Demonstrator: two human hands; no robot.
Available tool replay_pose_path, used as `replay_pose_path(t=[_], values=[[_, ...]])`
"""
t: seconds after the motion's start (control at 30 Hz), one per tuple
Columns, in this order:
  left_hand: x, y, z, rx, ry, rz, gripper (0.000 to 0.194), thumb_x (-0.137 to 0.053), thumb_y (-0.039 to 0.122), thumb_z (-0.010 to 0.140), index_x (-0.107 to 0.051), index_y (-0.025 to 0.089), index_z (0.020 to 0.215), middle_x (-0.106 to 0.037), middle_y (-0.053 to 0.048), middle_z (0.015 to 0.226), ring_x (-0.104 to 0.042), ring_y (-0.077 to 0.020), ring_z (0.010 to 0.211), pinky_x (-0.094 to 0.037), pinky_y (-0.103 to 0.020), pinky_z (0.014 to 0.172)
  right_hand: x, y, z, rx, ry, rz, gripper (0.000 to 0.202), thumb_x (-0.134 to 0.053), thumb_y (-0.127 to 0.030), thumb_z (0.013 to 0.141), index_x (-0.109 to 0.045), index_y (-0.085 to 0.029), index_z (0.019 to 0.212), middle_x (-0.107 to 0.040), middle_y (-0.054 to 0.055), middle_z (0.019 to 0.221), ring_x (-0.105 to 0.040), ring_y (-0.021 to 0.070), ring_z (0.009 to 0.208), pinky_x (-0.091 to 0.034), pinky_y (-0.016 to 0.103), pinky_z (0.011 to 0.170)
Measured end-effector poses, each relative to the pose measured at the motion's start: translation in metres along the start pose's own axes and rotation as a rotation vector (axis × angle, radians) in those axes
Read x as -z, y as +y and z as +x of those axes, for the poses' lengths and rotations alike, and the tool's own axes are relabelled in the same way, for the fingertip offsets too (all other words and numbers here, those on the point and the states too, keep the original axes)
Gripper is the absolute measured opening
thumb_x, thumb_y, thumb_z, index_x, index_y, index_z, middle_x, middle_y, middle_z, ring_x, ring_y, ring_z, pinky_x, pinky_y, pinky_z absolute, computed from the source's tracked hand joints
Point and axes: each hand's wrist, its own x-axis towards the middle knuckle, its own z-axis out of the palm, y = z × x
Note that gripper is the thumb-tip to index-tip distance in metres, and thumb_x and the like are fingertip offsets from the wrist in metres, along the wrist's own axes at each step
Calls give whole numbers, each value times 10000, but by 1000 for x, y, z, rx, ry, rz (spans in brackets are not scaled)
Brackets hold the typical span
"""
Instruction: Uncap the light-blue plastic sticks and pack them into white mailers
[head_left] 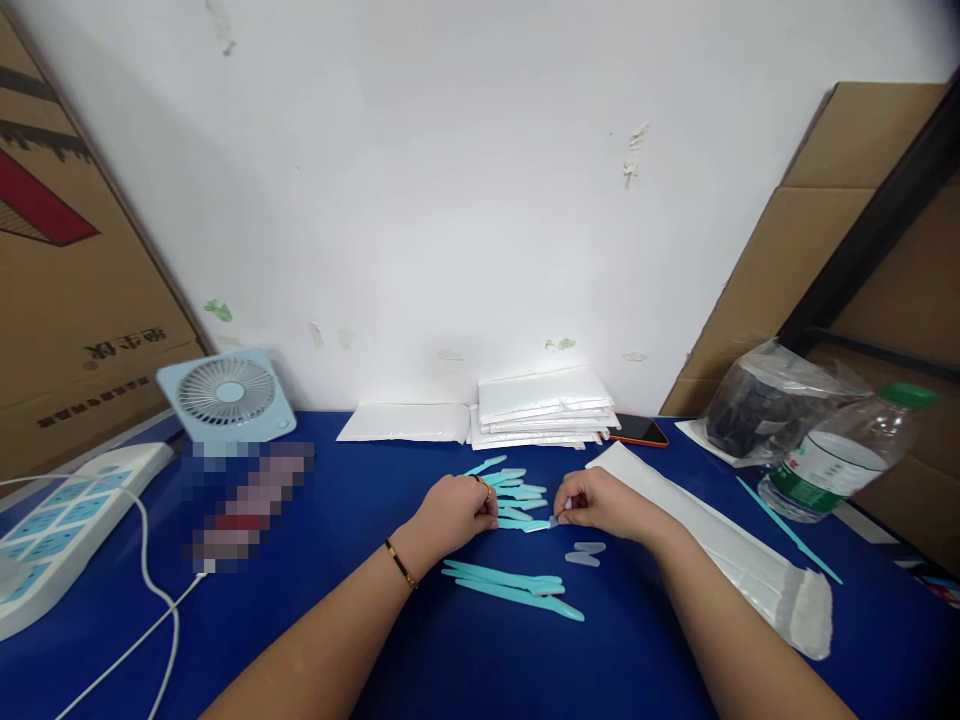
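From the head camera, both forearms reach over a blue bench (pixel 360 520) toward a small heap of teal plastic pieces (pixel 517 492) lying near the middle. The left hand (pixel 455 512), with a ring on one finger and a thin bracelet at the wrist, is curled loosely and rests against the heap's left edge, its fingertips touching a teal piece; whether it actually grips one I cannot tell. The right hand (pixel 596 503) is pinched narrow, thumb and forefinger closed on a small pale piece (pixel 553 520) at the heap's right end. Just below that hand lie two small clear caps (pixel 586 553) on the bench, and nearer the person a few long teal sticks (pixel 514 585) lie side by side.

Behind the heap, against the white wall, sits a stack of white padded envelopes (pixel 544 405), with a phone (pixel 637 430) beside it. A long white bag (pixel 720 545) stretches along the right forearm, and a single teal stick (pixel 787 530) lies beyond it, near a water bottle (pixel 840 455). On the left stand a small fan (pixel 225 395) and a power strip (pixel 60 520).
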Motion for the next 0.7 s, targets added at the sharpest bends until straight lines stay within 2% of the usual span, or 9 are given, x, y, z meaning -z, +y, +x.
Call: replay_pose_path(t=[0.13,0.3,0.4,0.53,0.7], values=[[0,3,0,-7,0,7,79,-580,282,746,-633,224,735,-632,20,720,-548,-124,661,-337,-213,570,-5,-4,3,23,4,7,158,-590,-292,716,-700,-198,778,-649,25,779,-563,128,640,-413,213,562],[2,3,-1,-30,5,54,116,-582,258,722,-626,252,829,-629,38,728,-549,-127,680,-329,-214,569,-2,9,2,-12,28,-48,122,-600,-247,693,-691,-193,753,-635,21,714,-549,127,605,-402,211,538],[2,4,-1,-53,14,99,99,-567,224,709,-634,249,777,-627,37,724,-545,-126,681,-327,-217,570,2,12,0,-17,30,-49,118,-602,-242,693,-689,-198,760,-633,20,736,-555,127,612,-410,214,550],[0,5,-1,-59,25,116,99,-543,206,718,-635,235,739,-628,28,730,-539,-123,668,-335,-218,578,1,4,0,42,5,-13,111,-599,-250,710,-690,-208,758,-621,14,762,-557,122,631,-406,210,555],[-7,0,3,-64,18,66,96,-546,235,753,-641,225,765,-631,12,762,-549,-128,699,-362,-221,625,-13,-10,9,80,33,-17,133,-607,-298,732,-699,-209,767,-605,15,748,-541,113,607,-388,209,543]])
